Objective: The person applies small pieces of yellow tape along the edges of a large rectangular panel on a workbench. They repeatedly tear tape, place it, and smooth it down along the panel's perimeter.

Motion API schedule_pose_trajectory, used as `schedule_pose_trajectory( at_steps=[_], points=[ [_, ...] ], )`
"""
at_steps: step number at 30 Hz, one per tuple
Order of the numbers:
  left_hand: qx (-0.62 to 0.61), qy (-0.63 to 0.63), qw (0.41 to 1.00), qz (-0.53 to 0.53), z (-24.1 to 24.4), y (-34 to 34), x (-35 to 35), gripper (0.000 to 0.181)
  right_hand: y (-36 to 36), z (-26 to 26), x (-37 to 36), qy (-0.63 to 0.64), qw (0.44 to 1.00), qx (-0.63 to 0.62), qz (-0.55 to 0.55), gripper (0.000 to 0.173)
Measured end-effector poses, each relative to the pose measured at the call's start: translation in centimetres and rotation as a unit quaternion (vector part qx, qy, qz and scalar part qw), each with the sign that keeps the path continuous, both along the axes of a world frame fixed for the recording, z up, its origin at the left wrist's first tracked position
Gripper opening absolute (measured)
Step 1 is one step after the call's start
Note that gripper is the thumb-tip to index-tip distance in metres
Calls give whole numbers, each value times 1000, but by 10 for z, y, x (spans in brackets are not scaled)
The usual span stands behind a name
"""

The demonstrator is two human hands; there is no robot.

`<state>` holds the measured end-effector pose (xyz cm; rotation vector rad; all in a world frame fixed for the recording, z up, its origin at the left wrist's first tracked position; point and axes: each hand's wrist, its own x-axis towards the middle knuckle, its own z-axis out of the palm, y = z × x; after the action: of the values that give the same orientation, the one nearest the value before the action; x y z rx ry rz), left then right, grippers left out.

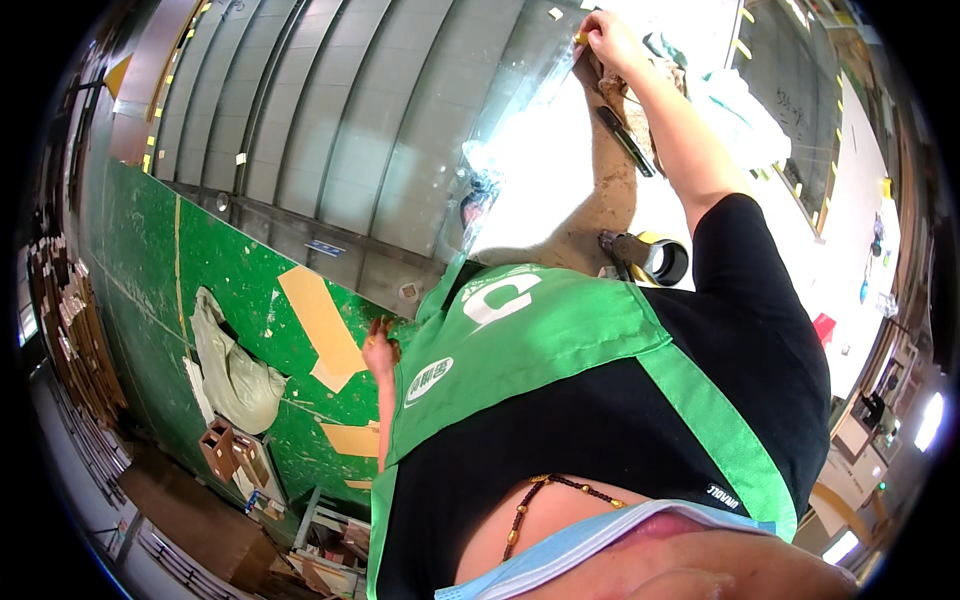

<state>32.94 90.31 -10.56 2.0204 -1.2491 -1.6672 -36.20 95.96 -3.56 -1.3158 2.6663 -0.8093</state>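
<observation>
A large reflective glass sheet (345, 120) stretches before me, mirroring ribbed lines like those of a roof. At its far right edge my right hand (611, 41) pinches a small yellow piece (581, 39). My left hand (382, 351) hangs low beside my green apron (555, 315), near the sheet's close corner. Its fingers are curled, and a bit of yellow shows there; whether it is a ring or a held piece I cannot tell. Under my right forearm lies a dark pen or cutter (626, 141). A tape roll (666, 261) stands nearer my body.
Crumpled pale cloth (739, 116) lies right of my forearm. Beyond it rests another dark panel (787, 105) with yellow tabs along its edges. On the green floor (247, 277) to my left are cardboard pieces (322, 322), a grey cloth or bag (232, 367) and brown boxes (217, 446).
</observation>
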Motion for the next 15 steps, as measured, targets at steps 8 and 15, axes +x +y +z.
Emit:
schedule_pose_trajectory(
  at_steps=[8, 15],
  points=[
    [101, 188, 960, 182, 66, 29, -117, 45, 7, -9, -23, 35, 990, -2, 138, 10],
    [-57, 169, 981, 78, 56, 37, -116, 44, 35, -2, -35, -123, 989, 57, -53, 40]
  ],
)
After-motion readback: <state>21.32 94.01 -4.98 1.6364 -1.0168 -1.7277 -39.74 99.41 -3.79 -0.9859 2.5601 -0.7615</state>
